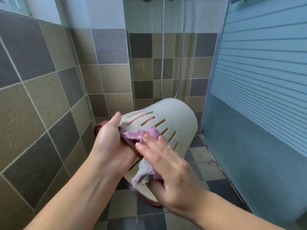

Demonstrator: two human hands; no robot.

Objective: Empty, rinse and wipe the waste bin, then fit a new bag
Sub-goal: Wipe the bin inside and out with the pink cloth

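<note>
A cream waste bin (176,117) with slotted sides and a dark red rim is held in the air on its side, base pointing away from me. My left hand (110,141) grips its rim from the left, thumb up along the outside. My right hand (167,166) lies with straight fingers on a purple cloth (144,134), pressing it against the bin's outer wall near the rim. Part of the cloth hangs below my right palm. The bin's inside is hidden.
I stand in a tiled bathroom. A tiled wall (41,97) runs close on the left. A shower hose (162,63) hangs on the back wall behind the bin. A frosted glass shower door (257,97) stands at the right. Tiled floor (204,165) lies below.
</note>
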